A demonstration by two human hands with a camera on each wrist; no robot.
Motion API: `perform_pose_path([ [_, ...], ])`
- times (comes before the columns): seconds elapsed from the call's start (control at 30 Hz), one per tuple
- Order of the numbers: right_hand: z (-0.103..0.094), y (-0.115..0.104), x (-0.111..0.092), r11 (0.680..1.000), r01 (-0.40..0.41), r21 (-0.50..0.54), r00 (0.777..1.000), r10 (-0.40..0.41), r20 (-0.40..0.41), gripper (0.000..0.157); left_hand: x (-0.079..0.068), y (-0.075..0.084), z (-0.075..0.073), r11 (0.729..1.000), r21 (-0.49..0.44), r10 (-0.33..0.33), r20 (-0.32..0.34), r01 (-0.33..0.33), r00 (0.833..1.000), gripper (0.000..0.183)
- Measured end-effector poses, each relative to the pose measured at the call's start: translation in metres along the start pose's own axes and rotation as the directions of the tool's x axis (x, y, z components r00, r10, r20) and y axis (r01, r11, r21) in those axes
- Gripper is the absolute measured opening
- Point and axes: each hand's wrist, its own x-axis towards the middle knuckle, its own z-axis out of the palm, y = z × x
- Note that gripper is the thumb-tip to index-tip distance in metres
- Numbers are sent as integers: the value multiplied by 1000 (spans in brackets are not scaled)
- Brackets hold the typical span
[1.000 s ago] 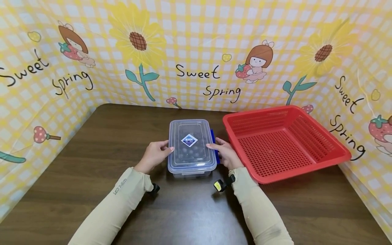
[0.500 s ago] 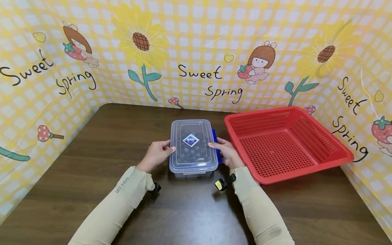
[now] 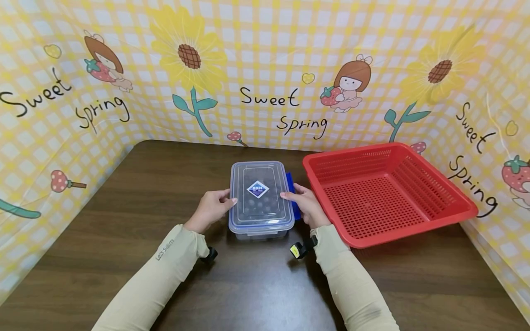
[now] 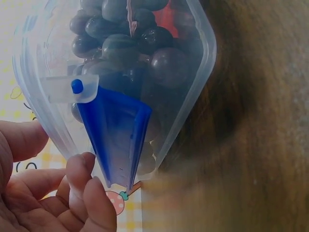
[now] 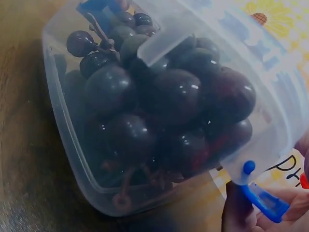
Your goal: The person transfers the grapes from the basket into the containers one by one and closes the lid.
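Note:
A clear plastic food container [image 3: 262, 212] with a lid, a blue seal line and a diamond-shaped label lies on the table between both hands. Dark grapes [image 5: 171, 94] on stems show through its walls. My left hand [image 3: 210, 210] grips the left side, thumb on the lid's edge and fingers low by a blue latch [image 4: 113, 130] that hangs swung out from the wall. On the opposite side my right hand [image 3: 307, 207] holds the container, thumb on top of the lid. Its fingers are beside a second blue latch [image 5: 268, 203], also swung outward, and are partly hidden in the head view.
A large red plastic basket [image 3: 352, 236] with a perforated bottom stands to the right, close beside the right hand. The brown wooden table [image 3: 165, 170] is bordered behind and at both sides by a yellow checked cloth [image 3: 273, 55].
The head view has shifted slightly. Both hands keep their places on the container, and the basket has not moved.

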Motion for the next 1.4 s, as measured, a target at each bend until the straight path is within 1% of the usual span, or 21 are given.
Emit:
perform_pose_path([
  [0.13, 1, -1, -1, 1000, 4, 28, 1000, -4, -19, 75, 0, 1, 0, 999, -29, -24, 17, 24, 1000, 48],
  [0.3, 3, -1, -1, 996, -25, 84, 999, 27, -27, 67, -1, 0, -1, 996, -60, -62, 30, 64, 998, 49],
  [0.43, 4, -2, -1, 994, -39, 103, 999, 42, -30, 64, -1, 0, -1, 995, -74, -58, 35, 61, 998, 49],
  [0.63, 7, -2, -4, 998, -4, 61, 999, 7, -47, 64, -1, -2, -1, 994, -97, -55, 30, 58, 998, 50],
  [0.8, 9, -2, -6, 999, 4, 52, 997, 0, -73, 63, 0, -4, 0, 993, -103, -55, 29, 58, 998, 50],
  [0.87, 10, -2, -7, 999, 13, 44, 997, -9, -77, 63, -1, -3, -2, 994, -83, -63, 32, 65, 998, 49],
  [0.97, 13, -4, -8, 999, 27, 27, 997, -25, -70, 62, -1, -1, -7, 997, -26, -65, 38, 66, 997, 49],
  [1.03, 15, -5, -7, 1000, 24, 17, 998, -22, -66, 61, -1, 1, -11, 997, 10, -73, 42, 72, 996, 49],
  [1.1, 18, -7, -7, 1000, 17, 11, 998, -16, -60, 60, -1, 1, -14, 997, 24, -80, 47, 79, 996, 49],
  [1.23, 20, -9, -5, 1000, -2, 1, 998, 2, -56, 60, 0, 1, -18, 994, 9, -109, 60, 108, 992, 51],
  [1.4, 19, -8, -5, 1000, -18, -15, 998, 17, -58, 60, 0, 1, -17, 991, -25, -128, 64, 129, 990, 51],
])
